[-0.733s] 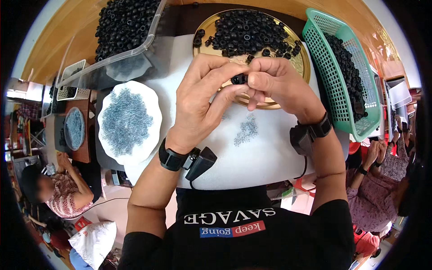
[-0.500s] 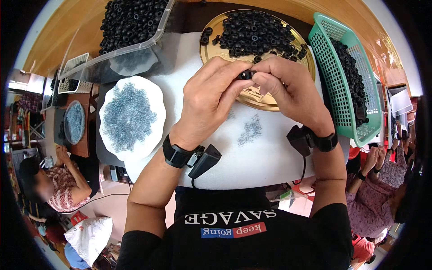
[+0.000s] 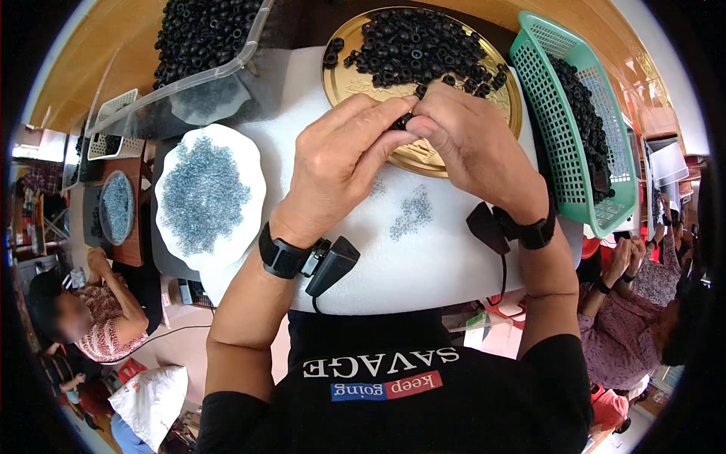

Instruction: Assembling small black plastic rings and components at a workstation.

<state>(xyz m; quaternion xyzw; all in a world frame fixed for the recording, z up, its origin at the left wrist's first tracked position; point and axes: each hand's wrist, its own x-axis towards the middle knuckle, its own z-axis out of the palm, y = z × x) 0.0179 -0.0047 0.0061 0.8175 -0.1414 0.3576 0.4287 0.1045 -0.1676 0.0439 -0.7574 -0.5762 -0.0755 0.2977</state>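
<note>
Between its thumb and fingers, my left hand [image 3: 333,155] pinches a small black part [image 3: 404,121], mostly covered by the fingertips. My right hand [image 3: 488,144] meets it from the other side, thumb and forefinger closed against the part's right end; anything else in that pinch is hidden. Both hands are over the near side of a round gold tray [image 3: 423,163]. A heap of black ring-shaped parts [image 3: 420,47] covers the tray's far side. Nearer me, small clear bluish pieces [image 3: 412,213] are scattered on a white mat [image 3: 363,268].
A white scalloped plate [image 3: 257,181] of bluish pieces stands to the left. Behind it a clear plastic bin [image 3: 253,45] is full of black parts. A green basket [image 3: 614,216] with black parts flanks the right. Other people [image 3: 113,318] sit at both sides.
The surroundings have shifted slightly left and up in view. My right hand has turned a little, its fingers reaching further over the black part. The left keeps its pinch.
</note>
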